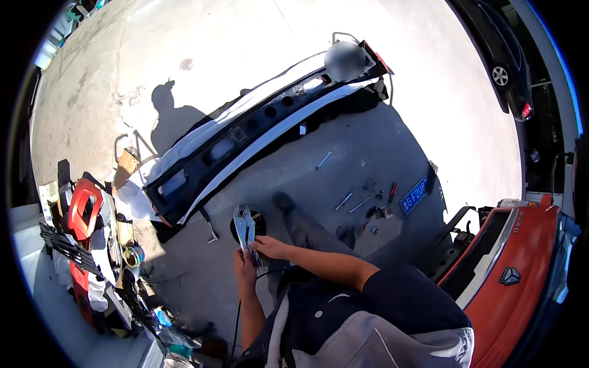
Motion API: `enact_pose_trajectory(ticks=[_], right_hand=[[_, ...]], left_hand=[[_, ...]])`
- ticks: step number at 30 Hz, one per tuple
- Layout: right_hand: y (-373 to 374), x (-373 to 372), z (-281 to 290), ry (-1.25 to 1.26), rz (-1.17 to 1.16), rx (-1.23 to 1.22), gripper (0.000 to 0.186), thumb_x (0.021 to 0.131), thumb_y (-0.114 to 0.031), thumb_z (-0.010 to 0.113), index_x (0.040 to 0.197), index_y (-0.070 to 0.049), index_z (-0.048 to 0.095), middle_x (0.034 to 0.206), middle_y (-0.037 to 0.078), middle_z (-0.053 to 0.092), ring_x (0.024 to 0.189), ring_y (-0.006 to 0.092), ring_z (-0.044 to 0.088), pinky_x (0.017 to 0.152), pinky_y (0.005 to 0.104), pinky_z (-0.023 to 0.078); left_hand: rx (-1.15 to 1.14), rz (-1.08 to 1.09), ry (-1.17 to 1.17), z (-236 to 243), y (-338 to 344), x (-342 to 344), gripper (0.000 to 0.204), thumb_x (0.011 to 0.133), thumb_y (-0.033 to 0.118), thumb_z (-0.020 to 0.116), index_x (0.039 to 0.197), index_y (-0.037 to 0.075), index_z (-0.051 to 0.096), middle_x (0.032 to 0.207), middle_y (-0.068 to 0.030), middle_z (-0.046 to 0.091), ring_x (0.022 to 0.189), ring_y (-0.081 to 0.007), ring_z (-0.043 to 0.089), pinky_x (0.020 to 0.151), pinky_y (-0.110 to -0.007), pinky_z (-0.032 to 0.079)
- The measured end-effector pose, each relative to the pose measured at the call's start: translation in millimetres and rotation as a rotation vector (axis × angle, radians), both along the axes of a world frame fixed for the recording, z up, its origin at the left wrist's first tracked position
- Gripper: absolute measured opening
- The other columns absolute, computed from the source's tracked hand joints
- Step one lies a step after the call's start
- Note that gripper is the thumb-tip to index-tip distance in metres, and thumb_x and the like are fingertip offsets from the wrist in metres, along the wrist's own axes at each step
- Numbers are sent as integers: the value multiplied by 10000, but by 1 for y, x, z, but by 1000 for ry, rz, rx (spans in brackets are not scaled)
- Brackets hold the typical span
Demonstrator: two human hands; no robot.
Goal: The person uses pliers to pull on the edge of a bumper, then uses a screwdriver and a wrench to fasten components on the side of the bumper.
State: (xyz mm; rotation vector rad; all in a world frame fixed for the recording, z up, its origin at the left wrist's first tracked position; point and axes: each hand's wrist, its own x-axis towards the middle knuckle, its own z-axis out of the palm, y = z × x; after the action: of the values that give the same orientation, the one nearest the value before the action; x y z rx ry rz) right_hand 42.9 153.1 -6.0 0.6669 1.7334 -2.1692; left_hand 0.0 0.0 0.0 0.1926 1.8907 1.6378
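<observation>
A pair of silver locking pliers is in front of me, its jaws pointing away from my body. My left hand is closed around the lower end of its handles. From the right, my right hand grips the handles with its fingers wrapped at the same end. Just behind the pliers lies a round dark object, partly covered by them; its kind I cannot make out. My dark shoe rests on the floor to the right of the tool.
A long black vehicle panel lies over white sheeting ahead. Wrenches, a red-handled tool and a blue number plate are on the floor. A red truck cab stands right; piled parts left; a hammer-like tool nearby.
</observation>
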Motion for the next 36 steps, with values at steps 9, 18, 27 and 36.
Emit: enact_pose_trajectory(ticks=[9, 18, 27, 36], right_hand=[[-206, 141, 37, -111, -65, -229, 253, 1073, -254, 512, 1024, -15, 577, 792, 31, 597, 656, 114, 545, 608, 310, 462], [-391, 63, 16, -199, -107, -234, 161, 984, -94, 571, 1132, -42, 533, 855, 34, 611, 649, 108, 561, 527, 274, 448], [-494, -6, 12, -419, 116, -200, 157, 1030, -221, 564, 1003, -66, 559, 677, -28, 488, 501, 57, 404, 441, 240, 298], [-503, -100, -103, -149, 39, -17, 374, 1054, -327, 542, 1167, 25, 604, 856, 42, 612, 748, 95, 556, 672, 261, 464]], left_hand=[[-184, 109, -391, 53, -228, 140, 258, 1084, 287, 484, 1092, 33, 528, 702, 37, 475, 582, -43, 420, 517, -225, 358], [13, 224, -401, 16, -382, 89, 236, 1069, 291, 518, 1109, 58, 516, 746, 33, 516, 586, -42, 443, 507, -210, 353], [52, 327, -605, -6, -523, 20, 254, 1069, 305, 518, 1141, 62, 505, 720, 22, 488, 541, -48, 428, 470, -211, 356], [-170, 338, -256, -90, -515, -71, 284, 1060, 266, 531, 1187, 21, 466, 798, -48, 574, 632, -132, 562, 565, -285, 448]])
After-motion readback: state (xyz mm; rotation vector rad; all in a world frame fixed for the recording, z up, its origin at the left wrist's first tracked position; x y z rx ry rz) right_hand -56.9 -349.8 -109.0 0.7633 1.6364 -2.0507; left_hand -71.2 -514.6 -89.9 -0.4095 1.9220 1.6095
